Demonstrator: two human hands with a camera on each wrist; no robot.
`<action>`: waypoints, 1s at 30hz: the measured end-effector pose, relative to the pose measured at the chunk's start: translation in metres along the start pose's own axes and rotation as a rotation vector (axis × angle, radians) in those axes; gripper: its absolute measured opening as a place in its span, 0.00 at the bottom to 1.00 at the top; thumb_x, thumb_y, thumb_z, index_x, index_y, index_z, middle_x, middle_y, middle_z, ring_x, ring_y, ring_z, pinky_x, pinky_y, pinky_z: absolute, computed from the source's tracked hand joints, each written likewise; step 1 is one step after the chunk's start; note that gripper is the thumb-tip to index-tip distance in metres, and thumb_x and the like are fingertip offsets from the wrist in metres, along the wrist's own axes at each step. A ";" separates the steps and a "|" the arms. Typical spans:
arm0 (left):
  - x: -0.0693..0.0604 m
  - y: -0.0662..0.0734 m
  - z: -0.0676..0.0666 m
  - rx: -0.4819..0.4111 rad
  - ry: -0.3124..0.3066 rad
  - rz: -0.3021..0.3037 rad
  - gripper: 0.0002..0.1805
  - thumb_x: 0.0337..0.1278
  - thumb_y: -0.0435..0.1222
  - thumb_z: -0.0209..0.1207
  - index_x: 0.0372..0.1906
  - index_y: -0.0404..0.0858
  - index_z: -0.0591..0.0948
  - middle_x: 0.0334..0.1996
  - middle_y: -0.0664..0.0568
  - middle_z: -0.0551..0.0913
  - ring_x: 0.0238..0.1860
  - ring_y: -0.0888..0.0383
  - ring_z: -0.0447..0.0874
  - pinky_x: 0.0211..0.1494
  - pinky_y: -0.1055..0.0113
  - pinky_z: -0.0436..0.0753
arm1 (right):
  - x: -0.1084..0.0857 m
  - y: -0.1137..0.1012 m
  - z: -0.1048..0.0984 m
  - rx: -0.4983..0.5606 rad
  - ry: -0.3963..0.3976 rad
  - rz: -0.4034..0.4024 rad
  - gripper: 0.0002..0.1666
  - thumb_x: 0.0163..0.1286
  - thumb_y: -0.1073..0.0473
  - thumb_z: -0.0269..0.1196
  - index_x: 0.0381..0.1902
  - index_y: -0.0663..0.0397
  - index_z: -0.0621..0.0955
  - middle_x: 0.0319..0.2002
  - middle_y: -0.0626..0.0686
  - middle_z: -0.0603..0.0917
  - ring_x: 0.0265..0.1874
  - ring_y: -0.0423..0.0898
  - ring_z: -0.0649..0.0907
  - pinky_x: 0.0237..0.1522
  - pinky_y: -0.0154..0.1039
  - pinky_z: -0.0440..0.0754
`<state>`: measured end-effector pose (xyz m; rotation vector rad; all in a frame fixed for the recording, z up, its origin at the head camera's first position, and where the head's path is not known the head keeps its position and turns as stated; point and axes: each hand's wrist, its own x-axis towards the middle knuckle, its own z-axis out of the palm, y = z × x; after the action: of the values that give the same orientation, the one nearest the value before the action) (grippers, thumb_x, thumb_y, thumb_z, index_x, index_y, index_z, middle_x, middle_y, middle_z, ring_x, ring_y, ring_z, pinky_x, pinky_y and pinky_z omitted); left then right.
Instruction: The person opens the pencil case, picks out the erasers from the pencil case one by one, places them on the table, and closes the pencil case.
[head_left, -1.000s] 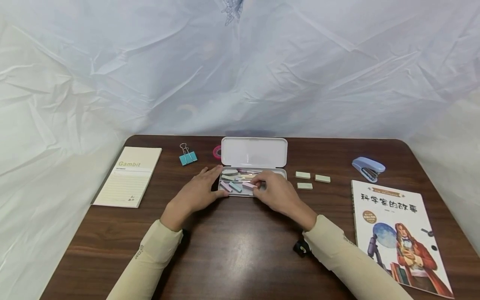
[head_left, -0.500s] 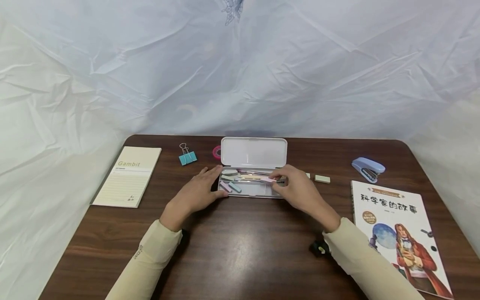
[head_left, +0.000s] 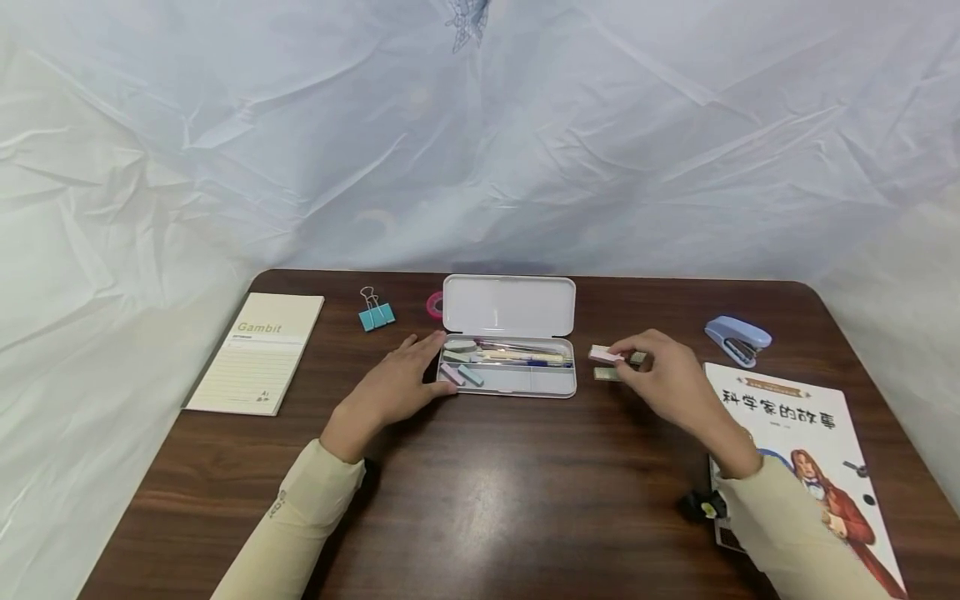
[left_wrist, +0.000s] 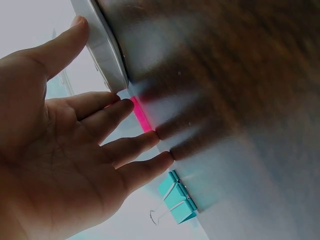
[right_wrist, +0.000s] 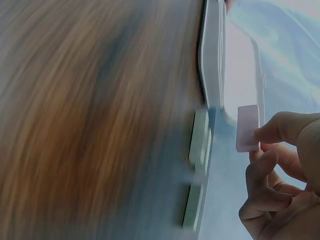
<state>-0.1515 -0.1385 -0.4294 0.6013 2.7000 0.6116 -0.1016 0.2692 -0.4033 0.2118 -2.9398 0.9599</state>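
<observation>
An open white pencil case (head_left: 547,383) lies at the middle of the table with its lid tipped back. Pens (head_left: 525,357), a pink eraser (head_left: 452,374) and a blue eraser (head_left: 471,376) are inside. My left hand (head_left: 386,396) rests against the case's left end, fingers extended. Right of the case, my right hand (head_left: 667,379) pinches another pink eraser (right_wrist: 247,127) between thumb and fingers, held above the table. Below it are pale green erasers (right_wrist: 199,140), partly hidden by the hand in the head view.
A teal binder clip (head_left: 377,317) and a pink ring-shaped roll (head_left: 434,304) sit behind my left hand. At the far left lies a notebook (head_left: 255,354). A blue stapler (head_left: 738,338) and a picture book (head_left: 795,408) are on the right, the book partly under my right forearm.
My right hand has lifted the pink eraser out of the case's front compartment and carried it right, over the green erasers. The left hand has stayed in place.
</observation>
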 end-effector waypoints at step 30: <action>0.012 -0.025 0.018 -0.007 0.015 -0.007 0.56 0.76 0.67 0.67 0.95 0.47 0.59 0.94 0.48 0.62 0.94 0.28 0.54 0.95 0.31 0.60 | -0.023 0.050 -0.023 -0.158 -0.071 0.085 0.12 0.78 0.62 0.73 0.56 0.57 0.94 0.60 0.70 0.90 0.34 0.47 0.83 0.35 0.43 0.77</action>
<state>-0.1639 -0.1478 -0.4589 0.5874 2.7111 0.6260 -0.0858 0.3255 -0.4156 0.1177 -3.0937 0.7379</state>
